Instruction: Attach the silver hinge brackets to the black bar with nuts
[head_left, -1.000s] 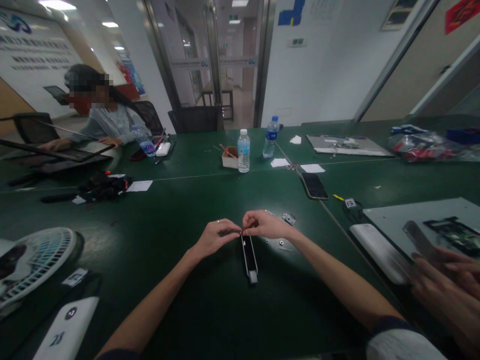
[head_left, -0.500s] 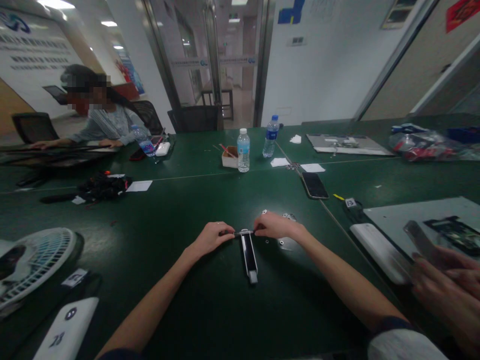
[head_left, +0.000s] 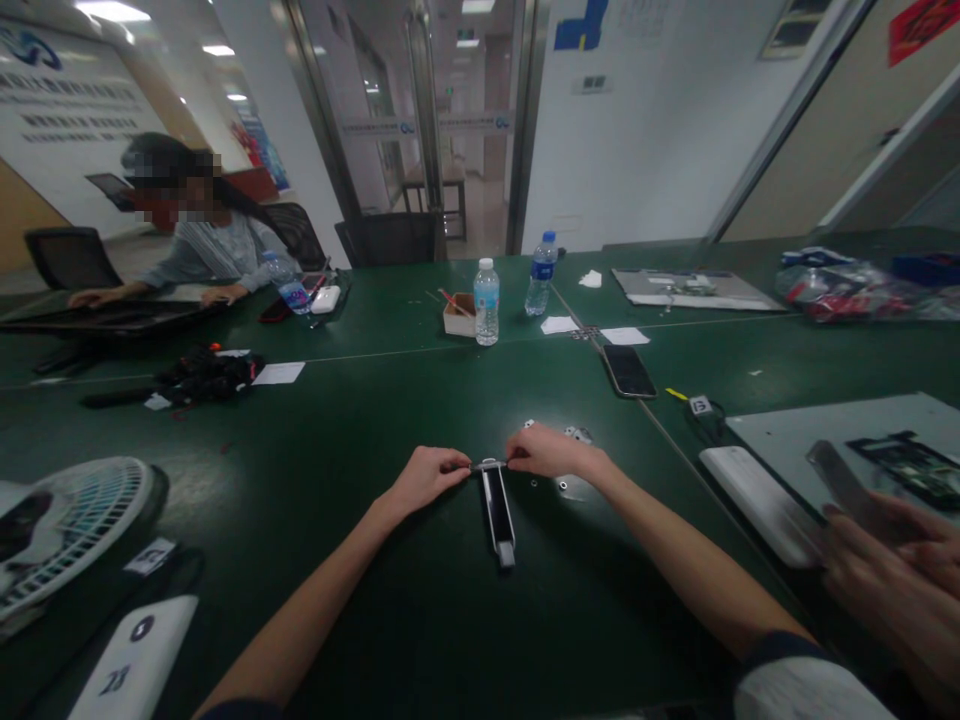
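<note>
A long, narrow piece with a white frame and black middle [head_left: 500, 512] lies on the green table, its pale grey end toward me. Across its far end runs a thin metal rod [head_left: 487, 465]. My left hand [head_left: 429, 474] is closed, pinching the rod's left end between thumb and fingers. On the other side, my right hand [head_left: 547, 450] pinches at the right end, its fingertips partly hiding what they grip. Small ring-shaped parts [head_left: 562, 485] lie just under my right wrist, beside a small clear plastic bag [head_left: 574, 494]. More small parts [head_left: 579, 434] sit behind that wrist.
Further back stand a water bottle [head_left: 487, 305], a small box [head_left: 459, 316] and a phone [head_left: 630, 371]. At left are a white fan [head_left: 90, 515] and a white power bank [head_left: 133, 660]. Another person's hands [head_left: 892, 570] hold a phone at right.
My left fingers have shifted very slightly at the rod's end. My right hand and the narrow piece keep their places. The person at far left has lowered a dark panel.
</note>
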